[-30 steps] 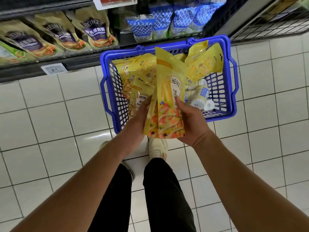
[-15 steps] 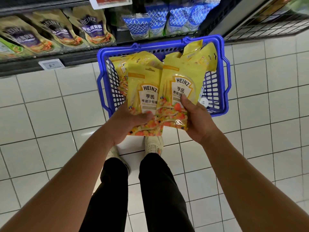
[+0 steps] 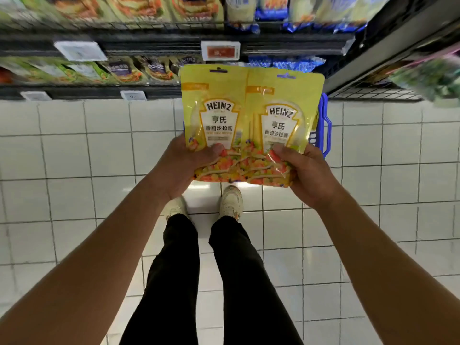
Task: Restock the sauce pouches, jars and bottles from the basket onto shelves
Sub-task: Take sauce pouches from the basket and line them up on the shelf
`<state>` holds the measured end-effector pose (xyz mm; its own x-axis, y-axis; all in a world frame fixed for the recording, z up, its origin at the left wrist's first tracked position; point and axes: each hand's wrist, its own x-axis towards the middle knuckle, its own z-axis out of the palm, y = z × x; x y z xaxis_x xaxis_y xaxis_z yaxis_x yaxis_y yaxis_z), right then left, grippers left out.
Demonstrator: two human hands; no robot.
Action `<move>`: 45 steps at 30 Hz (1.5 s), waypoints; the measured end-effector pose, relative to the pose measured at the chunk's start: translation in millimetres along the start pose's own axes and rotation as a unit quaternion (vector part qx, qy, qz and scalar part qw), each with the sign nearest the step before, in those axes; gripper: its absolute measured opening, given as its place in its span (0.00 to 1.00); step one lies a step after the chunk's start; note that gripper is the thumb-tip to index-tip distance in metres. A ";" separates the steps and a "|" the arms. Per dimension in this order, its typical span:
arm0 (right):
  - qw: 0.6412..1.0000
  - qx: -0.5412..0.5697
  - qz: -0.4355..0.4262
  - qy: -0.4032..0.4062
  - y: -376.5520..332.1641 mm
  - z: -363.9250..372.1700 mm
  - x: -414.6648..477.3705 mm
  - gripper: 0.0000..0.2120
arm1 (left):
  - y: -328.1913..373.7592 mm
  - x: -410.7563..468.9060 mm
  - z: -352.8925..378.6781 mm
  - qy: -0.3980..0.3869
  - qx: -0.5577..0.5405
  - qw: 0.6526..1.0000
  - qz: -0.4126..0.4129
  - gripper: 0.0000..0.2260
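I hold two yellow Heinz sauce pouches side by side, upright, in front of the shelves. My left hand grips the bottom of the left pouch, thumb on its front. The right pouch is gripped at its lower corner by my right hand. Behind the pouches, only the right edge and handle of the blue basket show; its contents are hidden.
Dark shelves run across the top, stocked with rows of sauce pouches and blue-white packs, with price tags on the rails. A wire shelf juts out at right. White tiled floor lies below, my shoes on it.
Both hands have lifted the two pouches up out of the basket and squared them side by side. The view has tilted up, showing more shelf rows and hiding most of the basket.
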<state>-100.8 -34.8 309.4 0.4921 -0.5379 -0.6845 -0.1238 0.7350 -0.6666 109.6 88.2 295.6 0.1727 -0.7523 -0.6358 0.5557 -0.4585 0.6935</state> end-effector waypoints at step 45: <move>0.896 -0.266 -0.054 -0.351 8.3 553.9 -179.1 0.20 | 118.3 -484.4 -280.9 0.375 -0.250 0.856 0.253 0.28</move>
<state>287.4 296.2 589.9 0.9236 -0.0657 -0.3777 -0.3440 0.2925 -0.8922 320.1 531.3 590.4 0.8640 -0.1928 -0.4651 0.5011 0.2382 0.8320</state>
